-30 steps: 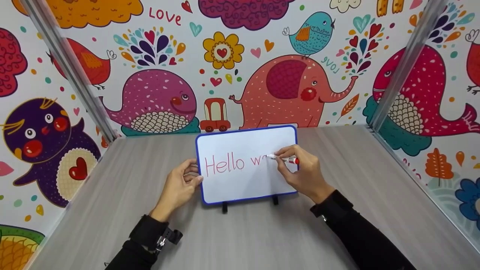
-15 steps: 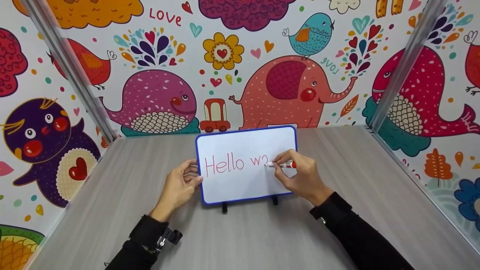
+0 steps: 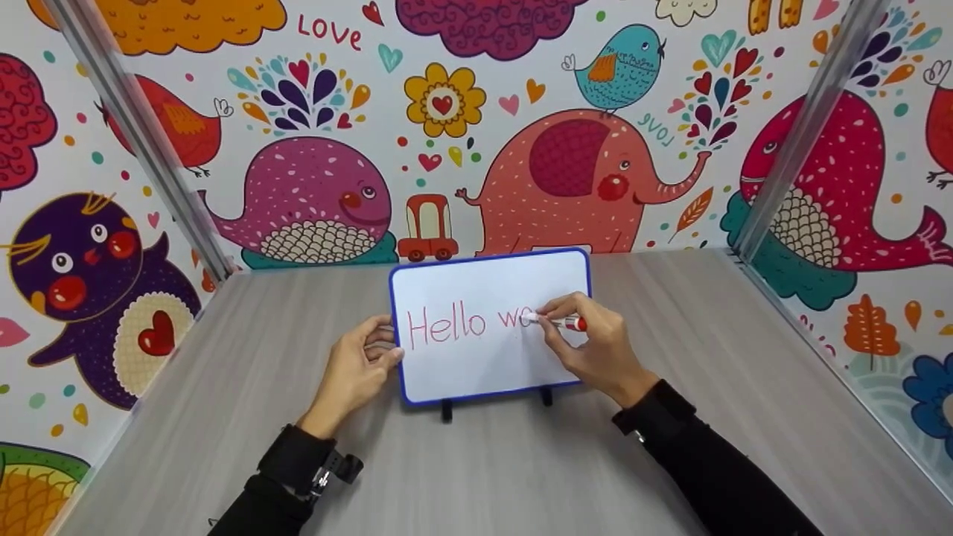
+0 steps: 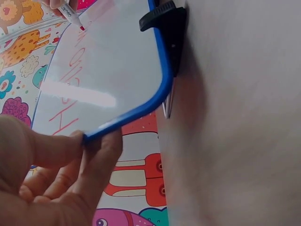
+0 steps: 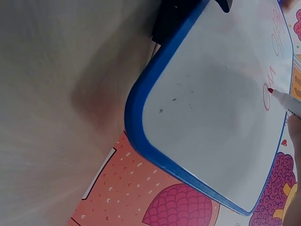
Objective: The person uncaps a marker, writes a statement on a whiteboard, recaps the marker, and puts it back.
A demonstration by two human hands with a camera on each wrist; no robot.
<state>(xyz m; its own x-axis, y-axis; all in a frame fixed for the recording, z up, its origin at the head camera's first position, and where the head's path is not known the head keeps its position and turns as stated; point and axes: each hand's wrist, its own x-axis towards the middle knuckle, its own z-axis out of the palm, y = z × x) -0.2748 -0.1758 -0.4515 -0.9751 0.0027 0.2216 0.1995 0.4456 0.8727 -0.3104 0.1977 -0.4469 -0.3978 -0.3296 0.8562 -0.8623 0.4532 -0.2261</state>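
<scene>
A small whiteboard (image 3: 476,372) with a blue frame stands tilted back on black feet, with "Hello wo" in red on it. My left hand (image 3: 357,372) pinches its left edge, thumb on the front and fingers behind, as the left wrist view shows. My right hand (image 3: 599,342) pinches a white marker (image 3: 555,321) with a red end. In the right wrist view the red tip of the marker (image 5: 277,94) is right at the "o". Only part of the right hand (image 5: 295,136) shows there, at the right edge.
The board stands on a grey wood-grain table (image 3: 491,476). Behind it rises a wall (image 3: 514,45) printed with cartoon animals, with metal posts (image 3: 804,134) at its corners. A black foot (image 4: 171,35) grips the board's lower edge. Small dark specks mark the board's lower right.
The marker in my right hand has gone down and round, and the open curve after "w" has become a closed "o". My left hand has stayed at the board's edge.
</scene>
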